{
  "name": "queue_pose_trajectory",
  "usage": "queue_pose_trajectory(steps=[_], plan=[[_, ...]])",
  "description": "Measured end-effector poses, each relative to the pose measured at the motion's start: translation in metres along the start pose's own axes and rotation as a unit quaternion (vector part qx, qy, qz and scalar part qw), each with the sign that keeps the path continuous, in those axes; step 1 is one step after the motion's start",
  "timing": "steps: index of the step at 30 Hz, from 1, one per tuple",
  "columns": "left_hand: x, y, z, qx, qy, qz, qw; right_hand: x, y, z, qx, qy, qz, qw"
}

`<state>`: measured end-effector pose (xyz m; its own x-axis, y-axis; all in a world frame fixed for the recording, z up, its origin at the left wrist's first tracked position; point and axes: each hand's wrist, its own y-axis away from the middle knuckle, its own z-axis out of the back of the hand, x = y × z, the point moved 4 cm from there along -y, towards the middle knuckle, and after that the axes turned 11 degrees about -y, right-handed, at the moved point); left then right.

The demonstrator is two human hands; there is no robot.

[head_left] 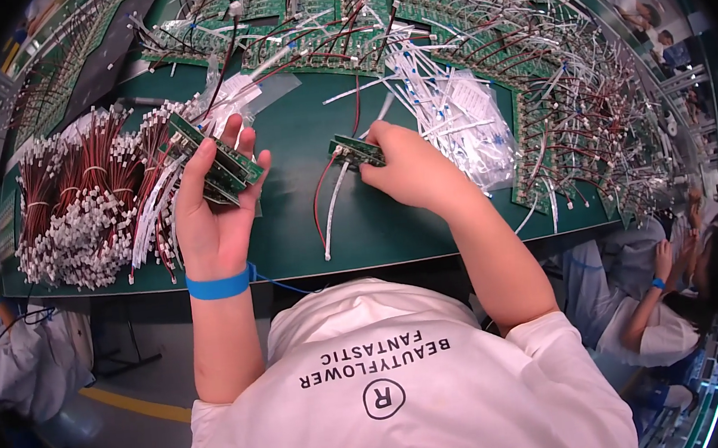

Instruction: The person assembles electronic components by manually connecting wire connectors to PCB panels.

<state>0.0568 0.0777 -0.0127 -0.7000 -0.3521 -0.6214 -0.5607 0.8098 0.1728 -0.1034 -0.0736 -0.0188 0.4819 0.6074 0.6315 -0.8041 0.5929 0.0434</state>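
Note:
My left hand [223,202], with a blue band on its wrist, is closed round a small stack of green circuit boards [228,169] held tilted above the table. White and dark red cables trail from the stack on its left side. In my right hand [409,163] a single green circuit board [354,150] is pinched between thumb and fingers. From that board hang a dark red cable [316,202] and a white flat cable [336,209] with a small white plug. The two hands are apart, with green table mat between them.
Bundles of dark red cables with white plugs [80,199] lie at the left. Loose white flat cables with blue ends [424,88] and a clear plastic bag [479,126] lie right of centre. Wired circuit boards [573,117] line the back and right. Other people [652,308] sit on both sides.

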Motion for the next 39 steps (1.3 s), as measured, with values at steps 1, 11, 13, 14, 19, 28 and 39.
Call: queue_pose_trajectory(steps=[1, 11, 13, 14, 19, 28, 39], plan=[[0.000, 0.000, 0.001, -0.001, -0.001, -0.001, 1.000, -0.001, 0.004, 0.006, 0.009, -0.091, -0.037, 0.995], [0.015, 0.001, 0.000, 0.014, 0.015, 0.030, 0.999, 0.054, 0.066, 0.113, -0.172, -0.458, 0.034, 0.871], [0.019, 0.005, -0.008, 0.029, 0.016, 0.033, 0.999, 0.065, 0.069, 0.123, -0.243, -0.465, 0.098, 0.846], [0.022, 0.007, -0.014, 0.037, 0.019, 0.035, 0.999, 0.071, 0.068, 0.126, -0.267, -0.487, 0.183, 0.811], [0.034, 0.018, -0.034, 0.060, -0.010, 0.049, 0.997, 0.089, 0.041, 0.056, -0.138, -0.564, 0.255, 0.773], [0.042, 0.021, -0.033, 0.040, -0.101, 0.002, 0.994, 0.073, 0.010, -0.009, -0.043, -0.349, 0.072, 0.933], [0.047, 0.018, -0.051, 0.034, -0.133, 0.031, 0.990, 0.058, 0.001, 0.002, 0.070, -0.342, 0.038, 0.936]])
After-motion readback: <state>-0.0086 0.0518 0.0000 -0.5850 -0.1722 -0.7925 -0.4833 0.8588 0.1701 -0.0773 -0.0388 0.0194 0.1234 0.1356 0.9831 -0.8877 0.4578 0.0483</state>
